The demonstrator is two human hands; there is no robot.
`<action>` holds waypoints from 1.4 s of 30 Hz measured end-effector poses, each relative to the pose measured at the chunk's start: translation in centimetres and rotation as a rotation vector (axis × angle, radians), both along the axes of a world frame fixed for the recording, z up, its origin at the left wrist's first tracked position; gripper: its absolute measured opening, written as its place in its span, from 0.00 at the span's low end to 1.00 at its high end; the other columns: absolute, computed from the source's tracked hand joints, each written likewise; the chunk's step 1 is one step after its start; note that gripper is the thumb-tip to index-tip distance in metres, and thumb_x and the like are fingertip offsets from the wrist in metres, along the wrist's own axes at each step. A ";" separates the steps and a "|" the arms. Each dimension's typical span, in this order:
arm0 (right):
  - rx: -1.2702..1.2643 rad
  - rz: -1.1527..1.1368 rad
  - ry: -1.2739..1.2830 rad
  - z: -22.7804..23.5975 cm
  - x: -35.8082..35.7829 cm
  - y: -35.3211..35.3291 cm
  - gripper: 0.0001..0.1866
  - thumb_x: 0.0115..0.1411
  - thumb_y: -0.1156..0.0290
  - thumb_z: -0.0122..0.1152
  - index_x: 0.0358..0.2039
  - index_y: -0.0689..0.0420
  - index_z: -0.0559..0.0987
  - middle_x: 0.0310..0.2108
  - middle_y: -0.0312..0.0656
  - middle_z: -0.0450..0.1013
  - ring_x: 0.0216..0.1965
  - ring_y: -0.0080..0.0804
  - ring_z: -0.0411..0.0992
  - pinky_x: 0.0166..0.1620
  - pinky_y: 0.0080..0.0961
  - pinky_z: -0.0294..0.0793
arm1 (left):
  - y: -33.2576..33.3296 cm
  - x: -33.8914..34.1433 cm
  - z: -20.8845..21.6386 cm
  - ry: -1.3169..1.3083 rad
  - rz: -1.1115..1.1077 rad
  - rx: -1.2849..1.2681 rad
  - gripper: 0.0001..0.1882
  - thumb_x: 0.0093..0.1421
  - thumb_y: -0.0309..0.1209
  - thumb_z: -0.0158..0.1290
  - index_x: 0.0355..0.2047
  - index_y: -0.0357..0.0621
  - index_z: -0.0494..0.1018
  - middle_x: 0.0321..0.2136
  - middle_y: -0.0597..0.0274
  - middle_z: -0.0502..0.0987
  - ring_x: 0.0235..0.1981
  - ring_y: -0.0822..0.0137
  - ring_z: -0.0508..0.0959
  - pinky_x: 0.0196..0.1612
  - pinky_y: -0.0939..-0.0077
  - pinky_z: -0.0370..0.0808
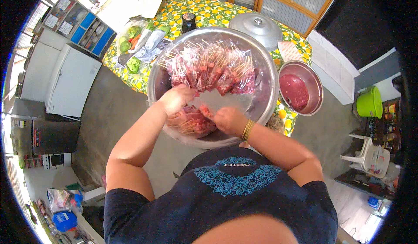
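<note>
Loose meat skewers [188, 124]: piled in the near part of the wide metal basin [267, 76], sticks pointing left; a careless reach could drive a stick point into a finger.
Left hand [178, 98]: fingers drawn together at the near edge of the bagged skewers; whether they grip anything cannot be told.
Right hand [230, 120]: fingers narrowed on a piece of red meat [206, 110] above the pile; wet meat could slip from so small a hold.
Bagged skewers [213, 68]: fanned along the basin's far side in clear plastic; protruding sticks could puncture the film and let juice leak.
Basin: its near rim appears to overhang the table edge; leaning on that rim could tip it.
Steel bowl [315, 86]: just right of the basin, holding red liquid [294, 91]; an elbow knock could spill it.
Vegetables [126, 44]: left of the basin on the patterned tablecloth [209, 7]; raw drips could contaminate them.
</note>
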State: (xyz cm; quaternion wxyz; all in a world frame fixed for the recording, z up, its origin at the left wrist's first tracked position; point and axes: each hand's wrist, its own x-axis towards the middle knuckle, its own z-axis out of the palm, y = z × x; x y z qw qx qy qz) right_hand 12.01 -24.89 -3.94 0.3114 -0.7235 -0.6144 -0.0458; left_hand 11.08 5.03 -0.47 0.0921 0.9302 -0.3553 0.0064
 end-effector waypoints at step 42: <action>0.026 -0.679 0.651 -9.1 13.3 13.7 0.14 0.60 0.64 0.65 0.43 0.56 0.80 0.38 0.46 0.80 0.43 0.38 0.79 0.47 0.33 0.77 | -2.2 -11.9 -1.3 -0.031 0.274 -0.055 0.24 0.47 0.33 0.58 0.48 0.52 0.77 0.46 0.64 0.80 0.53 0.59 0.74 0.59 0.50 0.64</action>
